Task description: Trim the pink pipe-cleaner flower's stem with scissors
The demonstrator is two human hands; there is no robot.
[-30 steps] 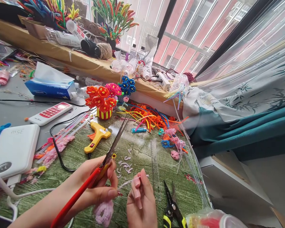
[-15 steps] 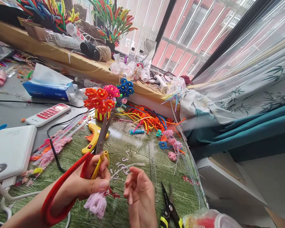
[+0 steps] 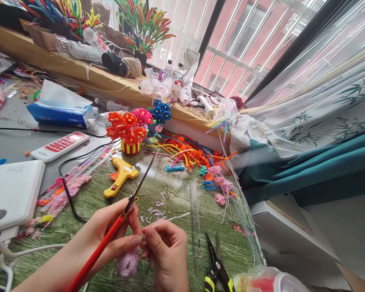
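My left hand [image 3: 115,235] is closed around a pair of scissors [image 3: 136,194], with the red handle along the palm and the blades pointing up and away. Between its thumb and fingers it also pinches a pale pink fuzzy flower [image 3: 128,263], which hangs below. My right hand [image 3: 168,253] meets it there, thumb and forefinger pressed together at the flower's base. A pale thin stem [image 3: 181,215] sticks out past the right hand's knuckles. What exactly lies between the right fingertips is mostly hidden. Pale pink fuzzy scraps [image 3: 156,211] lie just beyond both hands.
A yellow glue gun [image 3: 121,176] lies left of the scissor blades. To the right are a clear ruler [image 3: 196,221] and black-and-yellow pliers [image 3: 215,265]. Farther back stand a pot of orange flowers [image 3: 130,147] and loose orange pipe cleaners [image 3: 185,148]. A black cable [image 3: 67,190] curves at left.
My right hand has moved left and closed at the flower's base, beside my left fingers. The scissors have turned, so the blades now show edge-on and tilt to the right.
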